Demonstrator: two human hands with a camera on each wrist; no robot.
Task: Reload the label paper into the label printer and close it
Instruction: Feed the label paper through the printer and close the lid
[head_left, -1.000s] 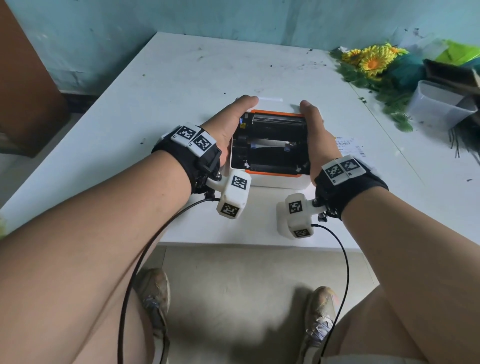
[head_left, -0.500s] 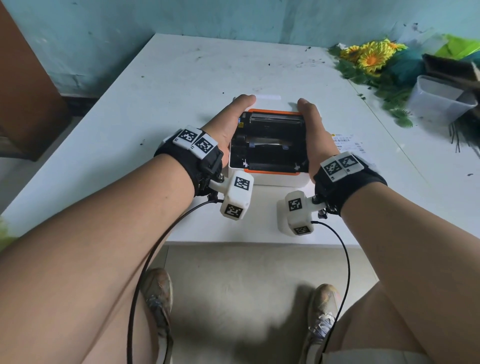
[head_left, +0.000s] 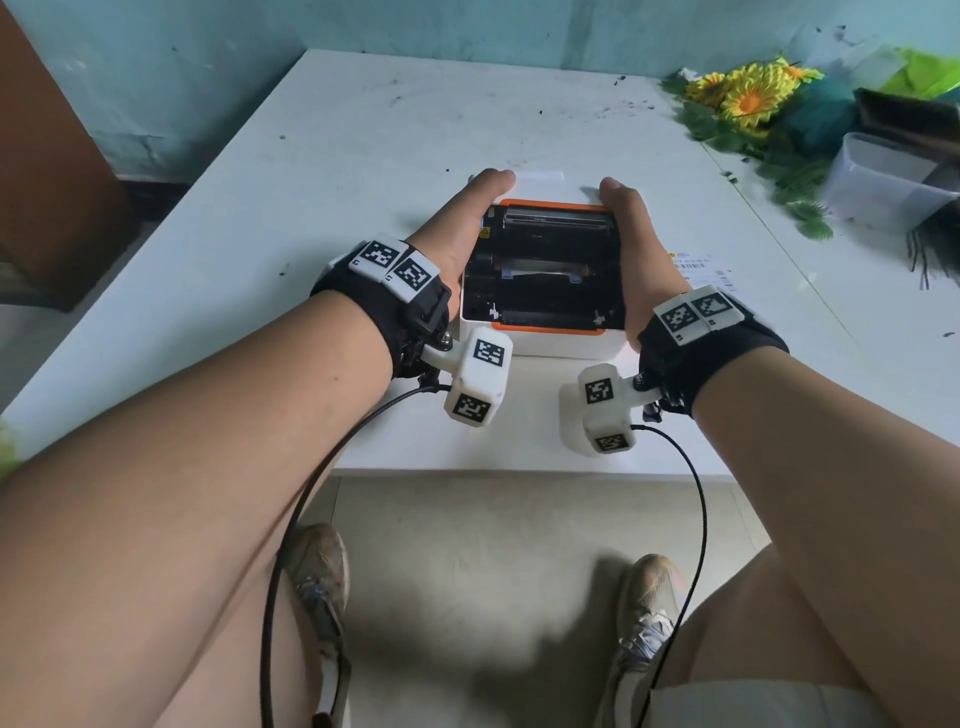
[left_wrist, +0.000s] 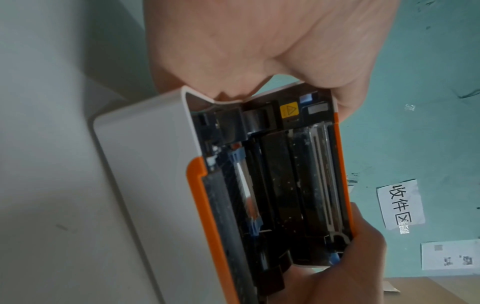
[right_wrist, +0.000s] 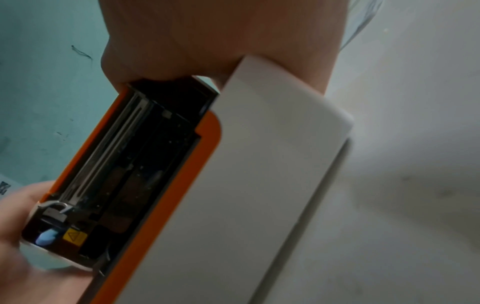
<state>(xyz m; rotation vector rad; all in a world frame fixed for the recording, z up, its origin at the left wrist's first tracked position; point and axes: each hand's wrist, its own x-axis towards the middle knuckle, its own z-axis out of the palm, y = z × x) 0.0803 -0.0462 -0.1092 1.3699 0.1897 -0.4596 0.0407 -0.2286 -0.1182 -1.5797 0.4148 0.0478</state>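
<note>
**Lid open, both hands on the printer, paper not visibly loaded**

White scuffed surface (head_left: 322, 171) against a teal wall; I'm standing at its near edge. Label printer (head_left: 540, 343) sits close to the near edge, roughly midway along it, white body with orange trim. Its lid (left_wrist: 337, 164) is open and the black mechanism shows: roller, guide rails, yellow warning sticker (left_wrist: 289, 109).

My left hand (head_left: 460, 228) clasps the printer's left side, thumb lying along the top edge, fingers wrapped down the side out of sight. My right hand (head_left: 641, 244) mirrors it on the right side, same grip. Both hold the printer only, nothing else in either.

Step, my read: lid open, bay exposed, paper stage. No clear roll or strip in the bay from any view; a pale glint across the middle could be a bar or paper, can't tell. A small white strip (head_left: 540, 175) lies just beyond the printer toward the far edge. A printed label sheet (head_left: 698, 265) lies just right of my right hand.

Next move likely needs one hand freed to fetch paper while the other steadies the body, then feeding it straight between the guides, then pressing the lid down evenly.

Fake flowers (head_left: 748, 98) and a clear tub (head_left: 883, 182) sit at the far right corner, well clear.
</note>
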